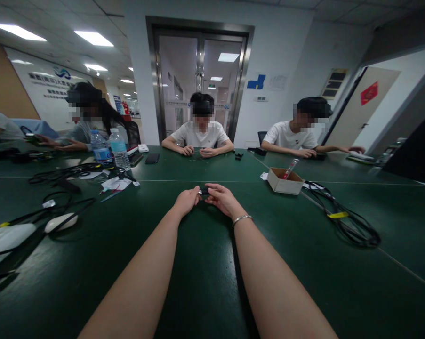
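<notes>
Both of my hands meet over the middle of the green table [205,245]. Between them is a small black object [204,192] with a shiny metallic part near its left end. The fingertips of my left hand [188,200] pinch that left end. My right hand [223,197], with a silver bracelet at the wrist, has its thumb and fingers closed on the right end. Fingers cover much of the object, and its exact kind is too small to make out.
Ahead and right sits a small open box [285,182], with coiled black cable [353,226] beyond. Two water bottles [119,149], cables, papers and a white mouse [61,222] lie left. Several people sit around the table's far side.
</notes>
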A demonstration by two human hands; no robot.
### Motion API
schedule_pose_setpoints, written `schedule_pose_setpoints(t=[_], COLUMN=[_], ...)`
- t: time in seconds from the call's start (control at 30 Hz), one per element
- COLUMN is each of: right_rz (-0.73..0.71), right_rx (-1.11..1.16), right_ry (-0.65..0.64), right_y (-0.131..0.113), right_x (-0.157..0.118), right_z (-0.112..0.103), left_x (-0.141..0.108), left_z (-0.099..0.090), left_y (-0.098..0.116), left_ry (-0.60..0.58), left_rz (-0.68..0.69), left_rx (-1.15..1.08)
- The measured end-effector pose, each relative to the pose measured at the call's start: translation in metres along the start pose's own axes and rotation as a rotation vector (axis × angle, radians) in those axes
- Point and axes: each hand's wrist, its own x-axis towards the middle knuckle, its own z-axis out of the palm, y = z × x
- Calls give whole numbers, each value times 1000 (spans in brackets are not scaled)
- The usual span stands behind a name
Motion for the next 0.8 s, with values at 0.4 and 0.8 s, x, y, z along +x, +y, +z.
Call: schedule_pose_setpoints(t=[0.4,0.8], right_rz=[23,49], right_rx=[9,-41], right_ry=[-21,81], right_y=[1,3], right_x=[2,5], right_z=[-2,4], left_x=[8,6], left_z=[6,9], left_y=[-15,-10], left_ry=[91,82], left_rz=[-2,46], left_rx=[-92,-60])
